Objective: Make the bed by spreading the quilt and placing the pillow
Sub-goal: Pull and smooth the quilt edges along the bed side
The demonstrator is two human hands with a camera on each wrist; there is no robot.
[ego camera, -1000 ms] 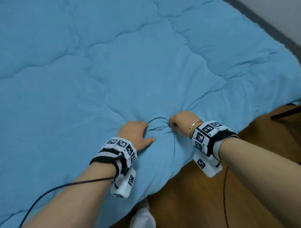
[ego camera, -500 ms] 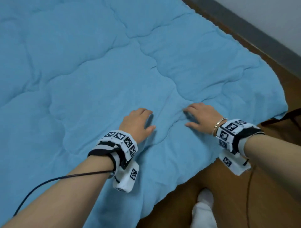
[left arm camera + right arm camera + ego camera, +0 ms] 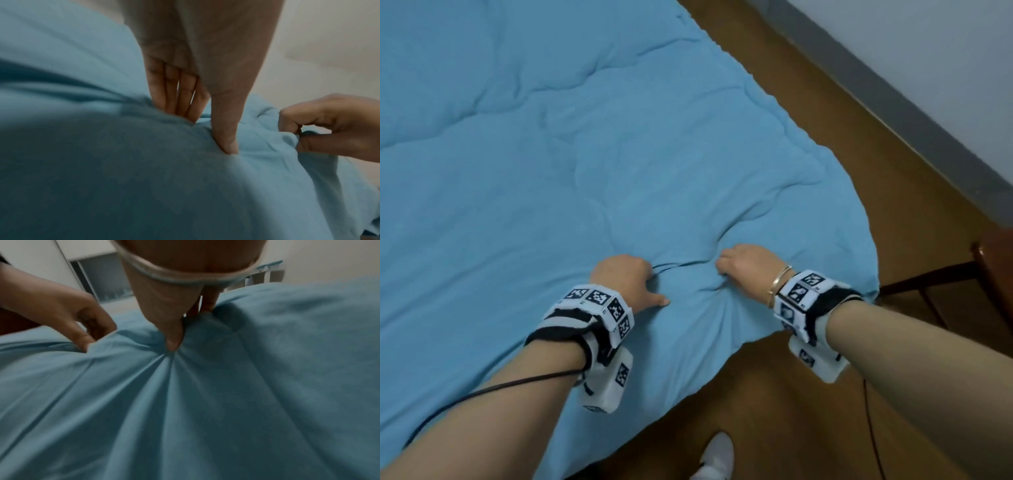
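Observation:
A light blue quilt [image 3: 585, 154] lies spread over the bed, its near-right corner hanging towards the floor. My left hand [image 3: 657, 286] pinches a fold of the quilt between thumb and curled fingers. About a hand's width to its right, my right hand [image 3: 722, 267] grips another bunch of it. A taut ridge of cloth runs between them. In the left wrist view my left hand [image 3: 207, 131] digs into the quilt [image 3: 144, 178] and the right hand [image 3: 299, 136] pinches cloth. Creases fan out from my right hand [image 3: 188, 327] in the right wrist view. No pillow is in view.
Wooden floor [image 3: 842, 144] runs along the quilt's right and near edges, with a grey skirting [image 3: 893, 113] and white wall beyond. Dark wooden furniture [image 3: 993, 263] stands at the right edge. A foot in a white sock [image 3: 715, 459] is on the floor below. A cable [image 3: 500, 387] trails from my left wrist.
Half a second ago both hands lay flat and open on the quilt. Now each has curled and gathered a fold of it, nearer the near-right corner.

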